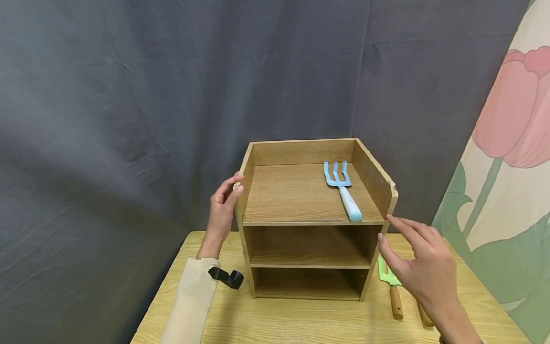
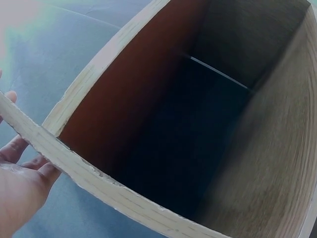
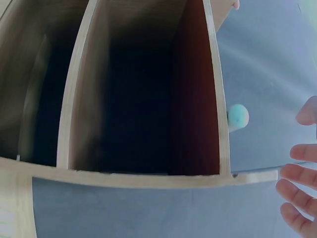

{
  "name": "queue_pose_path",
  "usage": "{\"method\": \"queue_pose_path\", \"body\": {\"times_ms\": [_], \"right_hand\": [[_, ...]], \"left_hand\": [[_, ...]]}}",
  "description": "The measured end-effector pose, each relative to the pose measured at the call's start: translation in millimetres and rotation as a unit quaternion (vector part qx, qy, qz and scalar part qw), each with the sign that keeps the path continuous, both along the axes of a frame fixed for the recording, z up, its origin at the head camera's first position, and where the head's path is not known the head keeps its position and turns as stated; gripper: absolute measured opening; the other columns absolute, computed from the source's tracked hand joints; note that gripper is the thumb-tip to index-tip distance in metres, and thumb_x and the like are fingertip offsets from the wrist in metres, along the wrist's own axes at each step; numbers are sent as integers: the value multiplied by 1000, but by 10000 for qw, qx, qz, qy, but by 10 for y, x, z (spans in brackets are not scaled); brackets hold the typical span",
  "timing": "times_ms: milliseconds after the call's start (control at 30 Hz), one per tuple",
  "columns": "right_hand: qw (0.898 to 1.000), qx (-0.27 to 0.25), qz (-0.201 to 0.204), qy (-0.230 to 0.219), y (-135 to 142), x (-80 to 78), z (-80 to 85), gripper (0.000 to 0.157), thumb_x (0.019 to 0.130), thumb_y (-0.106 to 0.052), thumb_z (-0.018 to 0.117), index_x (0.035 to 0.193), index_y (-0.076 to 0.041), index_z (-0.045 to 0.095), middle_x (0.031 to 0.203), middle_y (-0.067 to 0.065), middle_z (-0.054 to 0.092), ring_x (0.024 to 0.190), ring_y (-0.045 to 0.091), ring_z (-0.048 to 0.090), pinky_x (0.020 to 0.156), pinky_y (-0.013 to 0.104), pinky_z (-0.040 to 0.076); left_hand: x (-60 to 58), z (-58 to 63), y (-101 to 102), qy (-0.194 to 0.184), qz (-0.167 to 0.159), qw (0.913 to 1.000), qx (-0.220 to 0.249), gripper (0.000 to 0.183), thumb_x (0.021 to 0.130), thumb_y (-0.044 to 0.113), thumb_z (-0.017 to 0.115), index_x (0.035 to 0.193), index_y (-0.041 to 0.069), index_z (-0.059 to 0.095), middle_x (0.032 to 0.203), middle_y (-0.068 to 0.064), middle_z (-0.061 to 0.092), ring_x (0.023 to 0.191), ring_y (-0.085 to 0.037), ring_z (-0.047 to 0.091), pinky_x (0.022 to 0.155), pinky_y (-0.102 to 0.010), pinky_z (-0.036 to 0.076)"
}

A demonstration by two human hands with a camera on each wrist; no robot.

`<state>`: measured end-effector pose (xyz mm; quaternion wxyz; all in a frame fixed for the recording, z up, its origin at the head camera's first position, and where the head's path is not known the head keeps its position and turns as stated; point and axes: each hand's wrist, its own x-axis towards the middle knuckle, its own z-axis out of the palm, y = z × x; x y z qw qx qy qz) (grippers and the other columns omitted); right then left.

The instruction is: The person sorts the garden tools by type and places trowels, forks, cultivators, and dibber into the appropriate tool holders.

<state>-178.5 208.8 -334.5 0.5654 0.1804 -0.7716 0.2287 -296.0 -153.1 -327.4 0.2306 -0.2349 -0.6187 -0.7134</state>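
A small wooden desk shelf (image 1: 309,265) stands on the table, with a raised rim round its top and two open compartments below. My left hand (image 1: 221,210) holds the upper edge of its left side panel; in the left wrist view, that hand (image 2: 22,193) is partly hidden behind the panel. At the right panel's front edge is my right hand (image 1: 423,263), fingers extended and thumb spread apart, gripping nothing. On the top board lies a blue hand fork (image 1: 350,203), tines toward the back. Its rounded handle end (image 3: 238,117) pokes past the board in the right wrist view.
Right of the shelf, a light green tool with a wooden handle (image 1: 396,302) lies on the table (image 1: 301,322). Another wooden handle (image 1: 424,315) is partly covered by my right hand. A grey curtain (image 1: 279,71) hangs behind, and a tulip-patterned cloth (image 1: 507,143) hangs at right.
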Motion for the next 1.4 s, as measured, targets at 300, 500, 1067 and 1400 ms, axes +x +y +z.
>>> {"method": "queue_pose_path", "body": {"times_ms": [300, 500, 1067, 1400], "right_hand": [[9999, -77, -148, -41, 152, 43, -85, 54, 88, -48, 52, 100, 1, 74, 90, 17, 69, 78, 40, 59, 85, 10, 28], [9989, -221, -289, -291, 262, 66, -202, 54, 85, -46, 54, 103, 1, 73, 92, 18, 69, 82, 40, 59, 86, 6, 25], [9902, -234, -788, -1130, 517, 142, -507, 40, 73, -23, 70, 107, -1, 72, 91, 19, 69, 80, 41, 60, 60, 38, 35], [9829, -380, -998, -1499, 613, 151, -677, 37, 72, -20, 74, 102, 1, 73, 92, 23, 69, 83, 43, 62, 59, 38, 36]], "left_hand": [[7, -11, 3, -25, 6, 10000, 25, 37, 95, 13, 58, 125, -8, 56, 142, -12, 50, 135, -17, 39, 106, -37, 33], [3, -11, 4, -60, 32, 10000, -5, 37, 95, 14, 58, 125, -8, 56, 141, -12, 50, 135, -16, 39, 107, -39, 32], [-1, -21, -20, -74, 75, 9999, -22, 37, 95, 16, 59, 125, -6, 57, 139, -9, 52, 134, -15, 40, 106, -38, 33], [-6, -2, -13, -93, 41, 9999, -43, 39, 94, 17, 60, 125, -7, 57, 141, -7, 51, 133, -15, 41, 107, -39, 32]]}}
